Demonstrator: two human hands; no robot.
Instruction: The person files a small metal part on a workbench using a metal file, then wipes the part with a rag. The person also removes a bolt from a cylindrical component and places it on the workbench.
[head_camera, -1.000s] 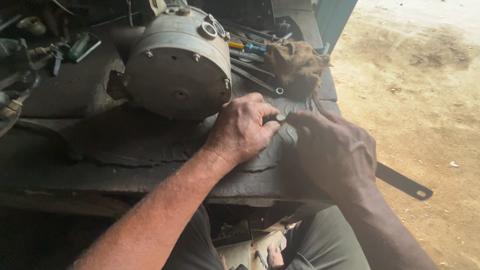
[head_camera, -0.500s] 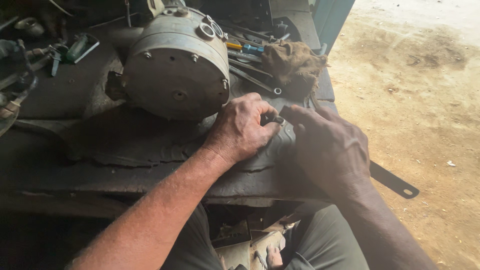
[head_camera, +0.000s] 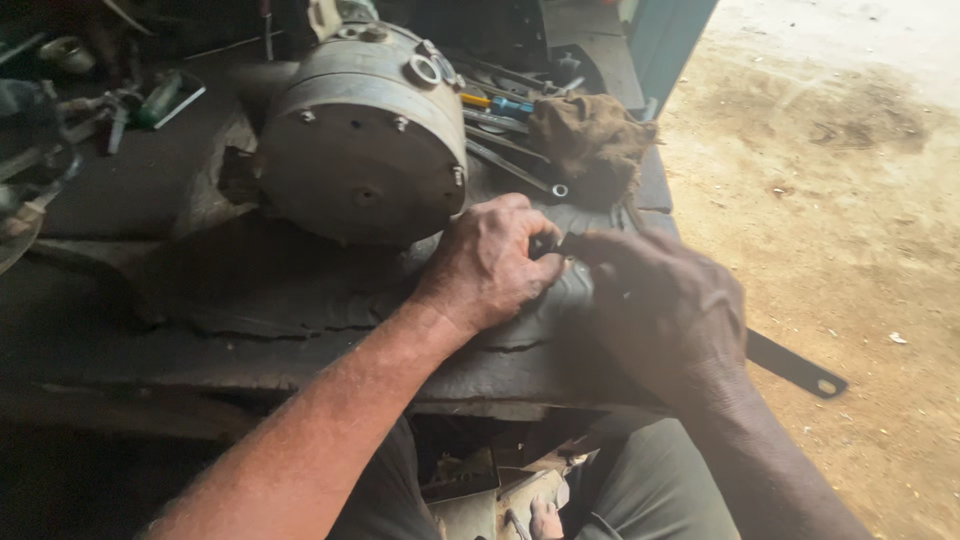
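Note:
My left hand (head_camera: 495, 262) and my right hand (head_camera: 668, 312) meet over a dark, worn rubber mat (head_camera: 280, 290) on the workbench, fingertips pinched together on a small dark part (head_camera: 553, 243) between them. The part is mostly hidden by my fingers, so its shape is unclear. Just behind my left hand lies a large grey cylindrical metal housing (head_camera: 360, 140) with bolts around its round end face.
Wrenches (head_camera: 510, 165) and a yellow-and-blue handled tool (head_camera: 495, 103) lie behind the housing, beside a crumpled brown rag (head_camera: 590, 140). More tools clutter the bench's far left (head_camera: 120, 105). A flat dark metal bar (head_camera: 795, 365) juts out over the sandy ground at right.
Both hands stay pinched together at the same spot on the mat; the fingers shift only slightly. The view has drifted a little.

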